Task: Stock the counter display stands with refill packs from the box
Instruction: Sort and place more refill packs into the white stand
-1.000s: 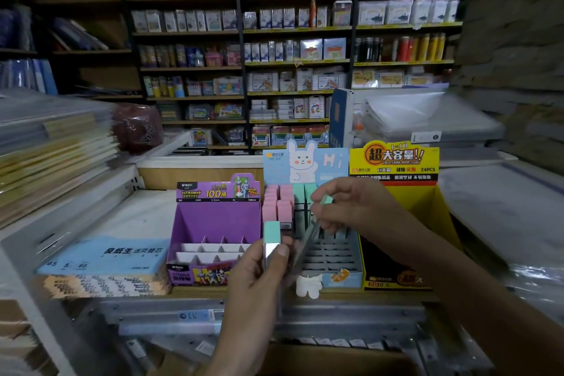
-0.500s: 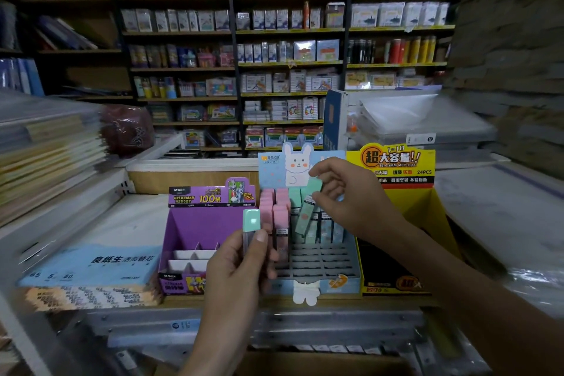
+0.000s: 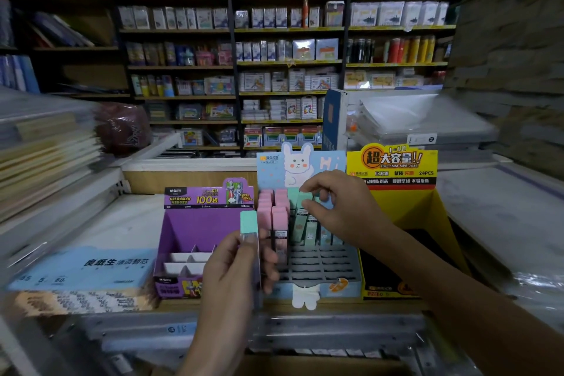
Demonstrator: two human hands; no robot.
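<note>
Refill pack (image 3: pixel 302 203), green, is pinched in the right grip (image 3: pixel 341 207) at the blue stand's (image 3: pixel 320 265) back rows, among packs already standing. Just left, the left grip (image 3: pixel 235 268) holds a second pack (image 3: pixel 248 223). Front slots are bare and the purple stand (image 3: pixel 195 232) beyond looks unfilled, so I judge most stocking remains.

You face three display stands: one purple stand (image 3: pixel 198 229), one blue rabbit stand (image 3: pixel 348 290), one yellow stand (image 3: pixel 396 162). Your left hand (image 3: pixel 232 268) holds one mint-capped pack (image 3: pixel 248 221); your right hand (image 3: pixel 338 204), one mint pack (image 3: pixel 303 201). Pink packs (image 3: pixel 279 217): two columns.

Left grip (image 3: pixel 236 262) curled, raised; right grip (image 3: pixel 341 207) pinching, extended forward
</note>
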